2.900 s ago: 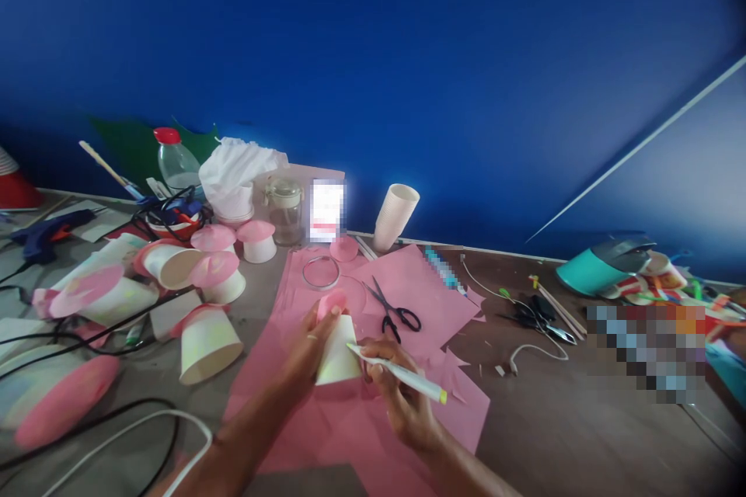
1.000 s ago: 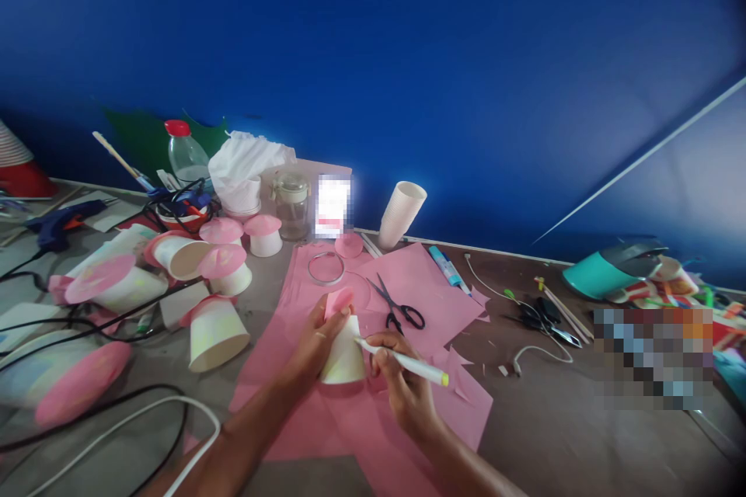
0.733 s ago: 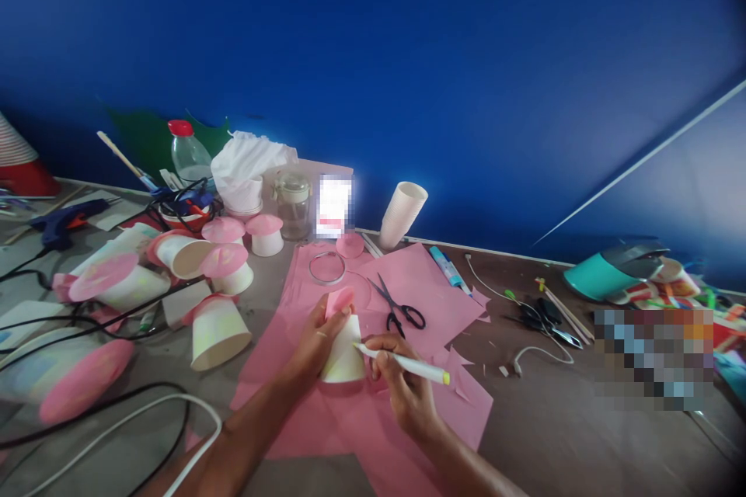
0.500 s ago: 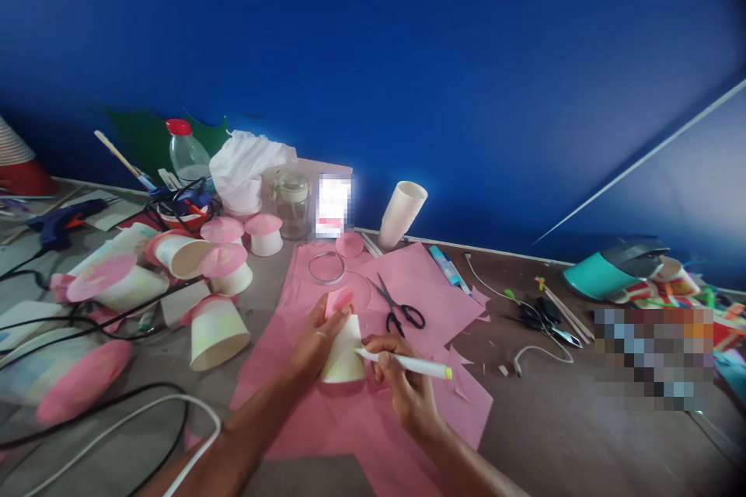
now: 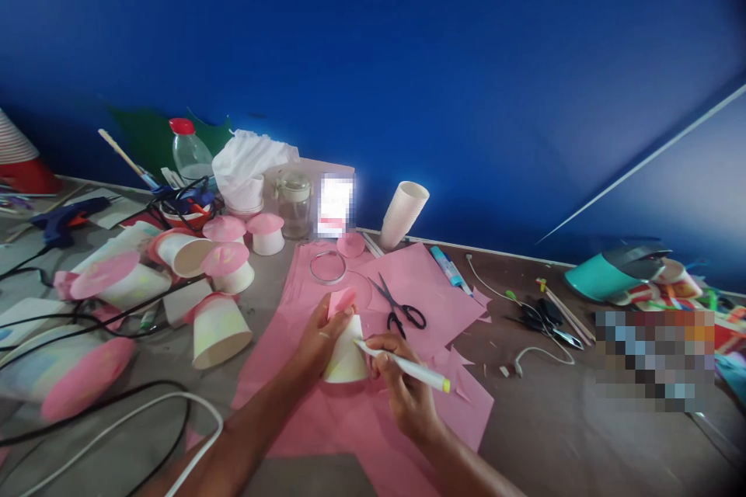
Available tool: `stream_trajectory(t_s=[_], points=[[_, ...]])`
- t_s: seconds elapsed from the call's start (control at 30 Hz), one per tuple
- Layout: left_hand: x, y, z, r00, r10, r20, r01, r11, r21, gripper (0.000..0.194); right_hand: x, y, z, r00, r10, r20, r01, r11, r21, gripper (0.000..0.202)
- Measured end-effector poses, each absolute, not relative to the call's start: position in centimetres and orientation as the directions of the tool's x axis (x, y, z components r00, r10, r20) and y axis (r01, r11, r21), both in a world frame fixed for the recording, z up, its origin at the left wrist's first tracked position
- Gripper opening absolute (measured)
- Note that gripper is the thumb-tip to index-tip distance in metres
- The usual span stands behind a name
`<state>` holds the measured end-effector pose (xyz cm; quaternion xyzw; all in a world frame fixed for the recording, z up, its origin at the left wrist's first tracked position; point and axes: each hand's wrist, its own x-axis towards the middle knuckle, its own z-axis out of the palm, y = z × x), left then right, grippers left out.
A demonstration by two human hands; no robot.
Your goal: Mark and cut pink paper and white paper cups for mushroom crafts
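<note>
1. Left hand [image 5: 318,342]: wrapped around the left side of an upturned paper cup [image 5: 345,353], thumb up by the pink cap [image 5: 341,300] on its top, fingers closed on the cup wall.
2. Paper cup: near the middle of the scene, standing mouth-down on the pink paper sheet [image 5: 326,419], held between both hands. Judged light, thin-walled and easily dented; best gripped loosely around the wall, close to the stiffer rolled rim, with no squeeze at mid-height.
3. Pink cap: seated on the cup's upturned base, partly covered by the left thumb; judged soft paper, prone to creasing or shifting under pressure.
4. Right hand [image 5: 405,392]: just right of the cup, fingers pinched on a white marker [image 5: 402,363] in a writing grip, tip touching or nearly touching the cup's right wall, yellow-green end pointing right and near.
5. Marker: judged rigid, light, smooth-barrelled; held low on the barrel close to the tip.
6. Black scissors [image 5: 399,309]: lying open on the pink sheet, just beyond the right hand, apart from it.
7. Metal ring [image 5: 327,266]: flat on the sheet, farther off, beyond the cup.
8. Stack of plain cups [image 5: 403,213]: tilted at the far wall, well apart from both hands.
9. Finished pink-capped cups [image 5: 227,268]: grouped at left, some upright, some tipped over, among cables [image 5: 116,411].
10. Table [image 5: 553,419]: brown, bare at near right.
</note>
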<state>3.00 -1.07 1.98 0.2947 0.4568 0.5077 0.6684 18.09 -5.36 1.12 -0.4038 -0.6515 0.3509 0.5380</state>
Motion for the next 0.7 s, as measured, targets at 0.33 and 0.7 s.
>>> stream_trajectory(t_s=[0.33, 0.7], points=[[2.86, -1.16, 1.49, 0.064, 0.955, -0.29, -0.338, 0.294, 0.894, 0.045, 18.19, -5.11, 1.45, -0.227, 0.848, 0.48, 0.186, 0.521, -0.833, 0.027], [2.85, -1.13, 1.22, 0.054, 0.96, -0.273, -0.323, 0.276, 0.905, 0.041, 18.45, -5.19, 1.07, -0.228, 0.872, 0.434, 0.119, 0.467, -0.876, 0.023]])
